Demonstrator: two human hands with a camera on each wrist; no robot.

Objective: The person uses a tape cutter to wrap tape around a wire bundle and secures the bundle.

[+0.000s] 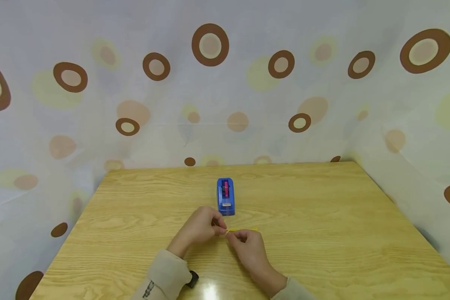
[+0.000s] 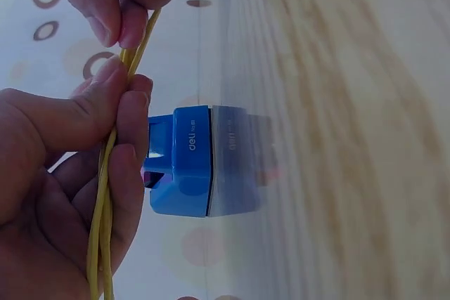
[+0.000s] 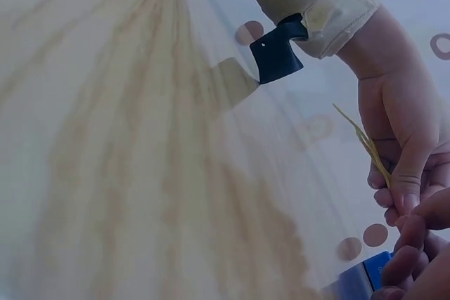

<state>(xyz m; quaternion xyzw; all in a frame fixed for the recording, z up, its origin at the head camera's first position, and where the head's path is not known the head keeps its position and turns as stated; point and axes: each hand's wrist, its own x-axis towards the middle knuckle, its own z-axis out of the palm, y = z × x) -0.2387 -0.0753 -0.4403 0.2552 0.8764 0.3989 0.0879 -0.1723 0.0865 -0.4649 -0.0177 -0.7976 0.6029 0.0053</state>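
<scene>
Yellow strands of thin cord point(image 1: 243, 229) at near centre of scene, held above a wooden table point(image 1: 322, 208). Left hand point(image 1: 202, 225) pinches the bundle between thumb and fingers; in the left wrist view, at least two lengths trail down across its curled fingers. Right hand point(image 1: 253, 250) closes thumb and fingertips on the same bundle, just beside the left fingertips; narrow grip. Blue tape dispenser point(image 1: 231, 198), pink roll core, stands upright on the table just beyond the hands, apart from the cord; "deli" printed on its end. Black strap point(image 1: 192, 279) hangs at left sleeve point(image 1: 166, 268). Circle-patterned cloth point(image 1: 225, 96) behind, far side.
</scene>
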